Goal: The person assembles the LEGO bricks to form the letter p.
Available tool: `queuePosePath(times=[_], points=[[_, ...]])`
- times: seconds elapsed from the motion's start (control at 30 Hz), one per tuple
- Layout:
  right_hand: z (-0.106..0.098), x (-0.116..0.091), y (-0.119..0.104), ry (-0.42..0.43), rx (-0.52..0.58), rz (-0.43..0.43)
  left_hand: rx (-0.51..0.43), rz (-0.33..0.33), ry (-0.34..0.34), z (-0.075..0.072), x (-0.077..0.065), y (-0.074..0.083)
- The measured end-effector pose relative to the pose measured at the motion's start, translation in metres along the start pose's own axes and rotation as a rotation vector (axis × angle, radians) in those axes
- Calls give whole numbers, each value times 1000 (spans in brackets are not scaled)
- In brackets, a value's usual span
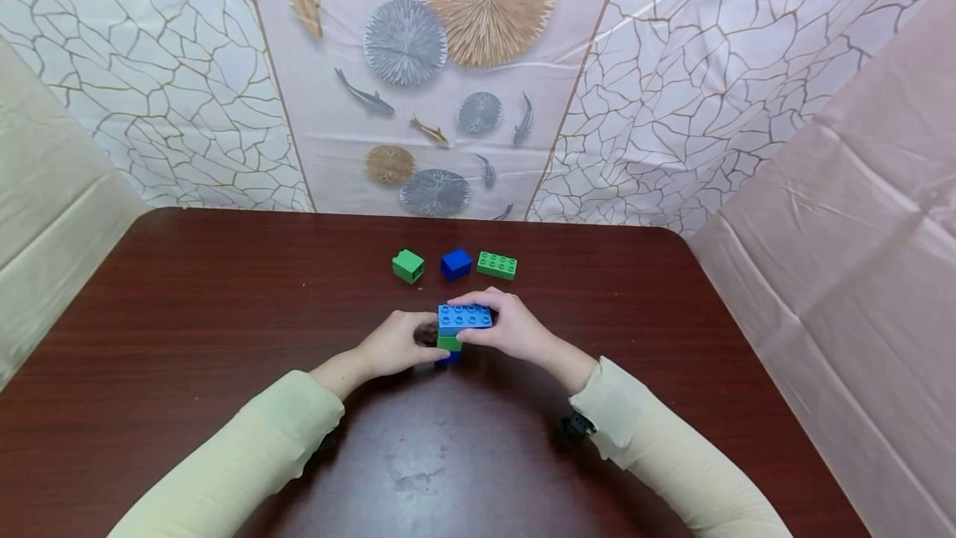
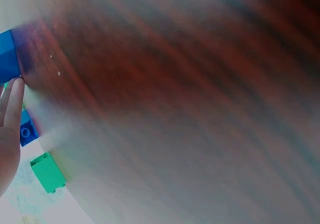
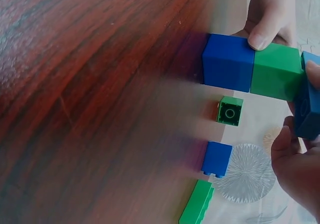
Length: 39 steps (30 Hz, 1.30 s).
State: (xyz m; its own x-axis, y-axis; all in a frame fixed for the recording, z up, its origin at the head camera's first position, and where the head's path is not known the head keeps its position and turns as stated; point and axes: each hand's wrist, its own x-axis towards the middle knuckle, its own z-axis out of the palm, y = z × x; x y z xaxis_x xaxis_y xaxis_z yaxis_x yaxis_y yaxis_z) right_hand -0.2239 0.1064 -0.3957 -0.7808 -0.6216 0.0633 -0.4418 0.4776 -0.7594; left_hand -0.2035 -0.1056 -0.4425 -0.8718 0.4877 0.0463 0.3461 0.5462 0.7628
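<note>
A small tower of toy building bricks stands on the table between the hands. A dark blue block (image 3: 227, 63) is at its base, a green block (image 3: 277, 72) sits above that, and a lighter blue studded brick (image 1: 465, 320) lies across the top, jutting out to the right. My left hand (image 1: 396, 344) grips the lower blocks from the left, its thumb at the seam between dark blue and green. From the right, my right hand (image 1: 515, 329) pinches the long brick between thumb and fingers. The left wrist view catches only part of the hand and a blue block (image 2: 7, 57).
Behind the tower, a green block (image 1: 408, 266), a blue block (image 1: 456, 264) and a flat green studded brick (image 1: 497, 265) lie in a loose row. The dark wooden table (image 1: 224, 305) ends at a patterned cloth backdrop (image 1: 441, 106), with plain cloth at both sides.
</note>
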Motion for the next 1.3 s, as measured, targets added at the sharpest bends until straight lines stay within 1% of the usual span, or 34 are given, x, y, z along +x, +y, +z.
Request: queuePosePath(times=[0.2, 0.3, 0.5, 0.63, 0.73, 0.83, 1.07, 1.13, 1.3], points=[[2, -1, 0, 16, -79, -50, -4, -8, -2, 0, 0, 0], [2, -2, -2, 15, -98, -57, -7, -15, -4, 0, 0, 0], [1, -2, -5, -11, -68, -39, -12, -7, -9, 1, 0, 0], [1, 2, -8, 6, -40, -75, -13, 12, -4, 1, 1, -2], [0, 4, -10, 13, -41, -91, -14, 25, 3, 1, 2, -2], [1, 6, -10, 5, -33, -73, -15, 34, 0, 1, 3, -3], [4, 7, -6, 10, 17, -61, -18, 22, -8, -1, 1, 0], [5, 7, -7, 14, 11, -67, -16, 28, -9, -1, 0, 0], [5, 6, -7, 16, 3, -68, -6, 18, -12, -1, 0, 2]])
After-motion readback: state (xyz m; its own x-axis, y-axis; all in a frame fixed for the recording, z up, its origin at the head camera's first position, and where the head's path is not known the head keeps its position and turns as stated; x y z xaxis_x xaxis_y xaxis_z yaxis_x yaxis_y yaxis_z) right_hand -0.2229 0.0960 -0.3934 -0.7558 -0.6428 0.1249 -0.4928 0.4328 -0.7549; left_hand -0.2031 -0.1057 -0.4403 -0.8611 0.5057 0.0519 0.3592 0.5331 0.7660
